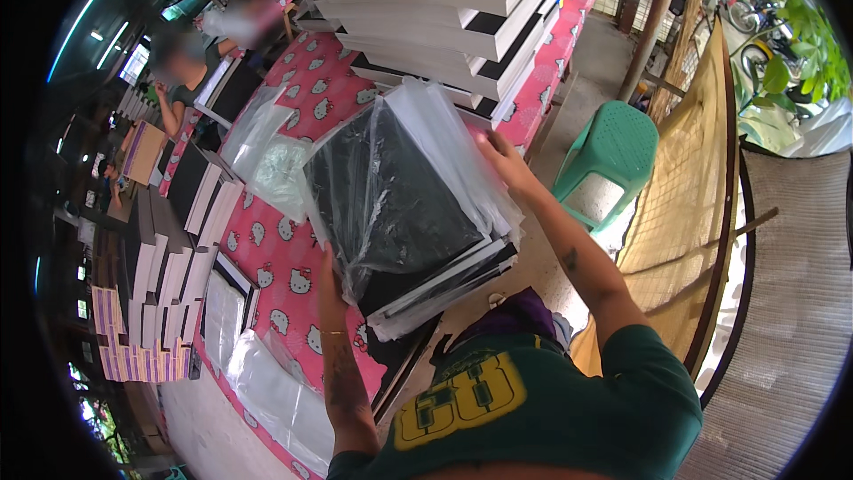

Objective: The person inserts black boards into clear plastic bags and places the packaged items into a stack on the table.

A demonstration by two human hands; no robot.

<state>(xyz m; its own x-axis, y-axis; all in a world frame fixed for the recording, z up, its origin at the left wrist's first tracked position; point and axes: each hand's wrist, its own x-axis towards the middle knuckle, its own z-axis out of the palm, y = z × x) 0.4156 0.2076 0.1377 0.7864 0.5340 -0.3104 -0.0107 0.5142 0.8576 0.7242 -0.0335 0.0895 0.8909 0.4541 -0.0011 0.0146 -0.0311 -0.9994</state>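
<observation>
A stack of black-covered books point(400, 213) in a clear plastic bag is tilted in front of my body, above the table's near edge. White page edges show along its near side, and loose plastic stands up at its far right. My left hand point(327, 260) grips its left side, with most of the fingers hidden behind the bag. On the other side, my right hand point(503, 162) holds the bag's right edge, fingers pointing away from me. Just beyond the bundle rises a tall pile of thick black-covered books point(435, 27) with white page edges.
A pink patterned cloth point(298, 280) covers the table. Clear plastic bags point(280, 400) lie on it at the near left, with more plastic point(280, 178) beyond. Stacked books point(160, 276) stand left. A green stool point(613, 156) is on the right; a person point(191, 80) sits far left.
</observation>
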